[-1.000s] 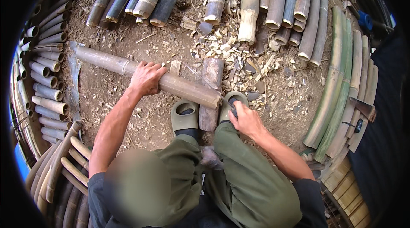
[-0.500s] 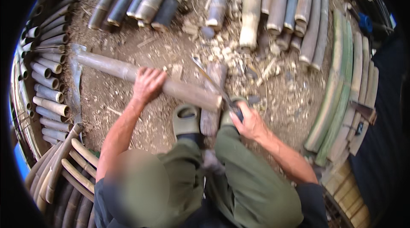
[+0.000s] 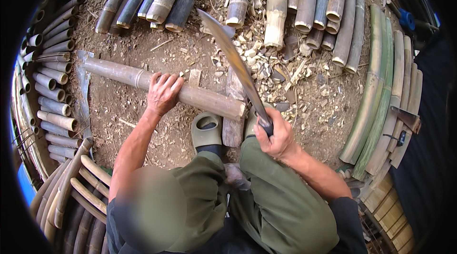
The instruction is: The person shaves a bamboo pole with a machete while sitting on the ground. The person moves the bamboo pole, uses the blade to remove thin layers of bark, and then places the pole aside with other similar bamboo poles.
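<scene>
My left hand (image 3: 163, 93) is wrapped over a brown bamboo pole (image 3: 209, 101), near its middle. The pole slants from far left toward my feet, and its near right end lies across a short wooden block (image 3: 233, 132) on the ground. In my right hand (image 3: 277, 136) is the dark handle of a machete (image 3: 236, 61). Its long curved blade points up and left, beyond the pole's cut end and apart from it. Where the blade passes over the ground, part of the block and some chips are hidden.
Pale wood chips (image 3: 264, 71) litter the dirt beyond the block. Cut bamboo poles (image 3: 164, 2) lie in rows at the far side, and stacked bamboo (image 3: 54, 93) lines the left. Green bamboo lengths (image 3: 376, 97) lie at the right, with a second blade (image 3: 406, 119) on neighbouring pieces.
My right hand has raised the machete from the pole's end, so its blade looks larger and reaches farther up. My left hand and the pole stay nearly in place.
</scene>
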### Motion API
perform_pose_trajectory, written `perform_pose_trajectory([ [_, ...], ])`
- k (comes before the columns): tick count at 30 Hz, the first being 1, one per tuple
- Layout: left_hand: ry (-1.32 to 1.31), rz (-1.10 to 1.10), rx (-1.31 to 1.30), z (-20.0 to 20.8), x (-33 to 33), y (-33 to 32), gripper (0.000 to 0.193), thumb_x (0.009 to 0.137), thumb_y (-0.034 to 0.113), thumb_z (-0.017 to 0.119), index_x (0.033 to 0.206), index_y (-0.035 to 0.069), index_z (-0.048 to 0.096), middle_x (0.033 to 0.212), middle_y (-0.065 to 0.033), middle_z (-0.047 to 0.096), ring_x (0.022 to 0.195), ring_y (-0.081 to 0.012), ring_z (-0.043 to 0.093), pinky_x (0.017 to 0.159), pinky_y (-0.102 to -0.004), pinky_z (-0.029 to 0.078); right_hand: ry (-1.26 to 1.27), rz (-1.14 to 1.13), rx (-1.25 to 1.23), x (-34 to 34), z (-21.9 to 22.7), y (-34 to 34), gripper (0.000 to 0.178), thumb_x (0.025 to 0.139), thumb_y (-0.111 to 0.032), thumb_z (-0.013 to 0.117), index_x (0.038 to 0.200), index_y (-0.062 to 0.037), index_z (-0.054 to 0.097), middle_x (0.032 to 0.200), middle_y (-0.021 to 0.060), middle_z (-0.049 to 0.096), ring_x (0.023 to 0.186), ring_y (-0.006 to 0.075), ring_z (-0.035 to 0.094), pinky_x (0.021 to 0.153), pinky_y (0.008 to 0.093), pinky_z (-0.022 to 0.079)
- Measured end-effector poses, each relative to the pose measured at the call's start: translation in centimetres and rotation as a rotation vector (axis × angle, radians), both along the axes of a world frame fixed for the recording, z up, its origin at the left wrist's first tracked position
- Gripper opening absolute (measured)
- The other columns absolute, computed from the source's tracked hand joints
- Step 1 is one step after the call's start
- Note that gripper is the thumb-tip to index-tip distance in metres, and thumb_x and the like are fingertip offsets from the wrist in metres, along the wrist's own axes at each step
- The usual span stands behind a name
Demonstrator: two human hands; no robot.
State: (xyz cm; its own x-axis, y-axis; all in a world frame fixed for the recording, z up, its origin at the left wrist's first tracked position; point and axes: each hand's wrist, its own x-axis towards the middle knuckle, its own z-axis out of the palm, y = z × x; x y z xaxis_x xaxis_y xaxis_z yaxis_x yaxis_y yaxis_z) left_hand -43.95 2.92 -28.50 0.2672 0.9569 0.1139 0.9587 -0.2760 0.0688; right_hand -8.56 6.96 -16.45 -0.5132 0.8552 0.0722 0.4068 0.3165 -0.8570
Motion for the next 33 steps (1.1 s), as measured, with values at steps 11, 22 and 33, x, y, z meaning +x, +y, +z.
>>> perform_pose_trajectory([
  [11,0.136,-0.083,-0.535,4.3,2.0,1.9,0.076,0.059,0.026,0.087,0.126,0.009,0.056,0.124,-0.0095,0.055,0.120,-0.0287,0.053,0.108,-0.0493,0.040,-0.575,0.118,-0.400,6.7,-4.8,-1.2,0.033,0.096,-0.026,0.062,0.112,-0.0006,0.050,0.085,0.0291,0.067,0.077,0.0508,0.066,0.068,0.0544,0.054],
  [22,0.051,-0.079,-0.742,3.2,1.9,5.1,0.045,0.059,0.022,0.080,0.098,0.010,0.061,0.097,-0.0097,0.068,0.096,-0.0284,0.068,0.087,-0.0419,0.055,-0.652,0.211,-0.201,5.5,-5.1,-0.7,0.031,0.094,-0.023,0.065,0.107,0.0024,0.053,0.081,0.0226,0.067,0.065,0.0393,0.070,0.055,0.0432,0.056],
  [33,0.056,-0.075,-0.642,6.3,-1.5,6.2,0.044,0.061,0.018,0.078,0.101,0.012,0.060,0.098,-0.0084,0.069,0.097,-0.0273,0.068,0.089,-0.0430,0.055,-0.541,0.189,-0.070,3.0,-3.0,0.8,0.036,0.095,-0.029,0.065,0.111,0.0010,0.054,0.084,0.0283,0.067,0.072,0.0431,0.070,0.058,0.0469,0.056],
])
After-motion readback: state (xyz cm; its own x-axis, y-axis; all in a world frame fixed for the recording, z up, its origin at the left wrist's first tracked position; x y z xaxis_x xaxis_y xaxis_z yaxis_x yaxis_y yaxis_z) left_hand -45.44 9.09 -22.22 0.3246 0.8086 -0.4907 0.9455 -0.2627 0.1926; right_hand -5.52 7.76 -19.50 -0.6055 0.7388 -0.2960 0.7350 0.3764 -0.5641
